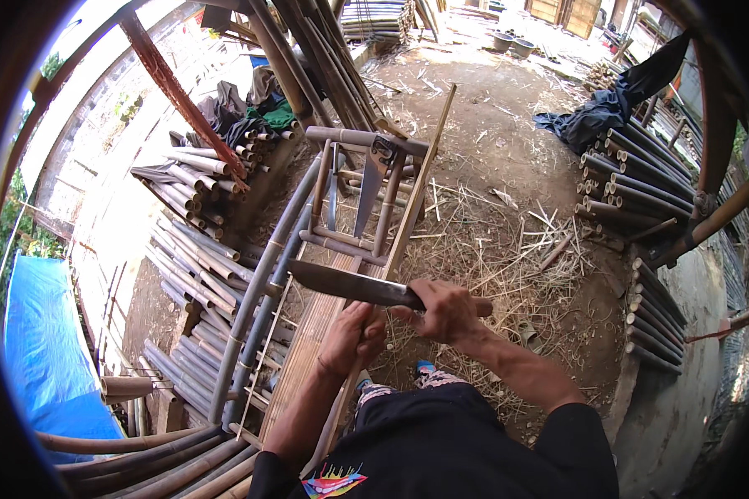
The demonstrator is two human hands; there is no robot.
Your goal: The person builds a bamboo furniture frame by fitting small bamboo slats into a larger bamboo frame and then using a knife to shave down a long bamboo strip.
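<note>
My right hand (448, 313) is wrapped round the wooden handle of a machete (345, 284). Its broad dark blade lies crosswise, pointing left, just beyond my left hand (354, 339). The fingers of that hand are closed round a long split bamboo strip (419, 179), which slopes from my lap up to the far right. Whether the blade touches the strip I cannot tell. Below my left arm runs a bench top of bamboo slats (312, 341). A bamboo rack (318, 200) rises at the bench's far end, with a handsaw (369, 198) hanging in it.
Stacked bamboo poles (200, 266) lie left of the bench, and more poles (641, 195) fill the right side. Bamboo shavings (508, 274) cover the dirt ground ahead. A blue tarp (54, 349) spreads at far left. Two dark basins (512, 43) stand far back.
</note>
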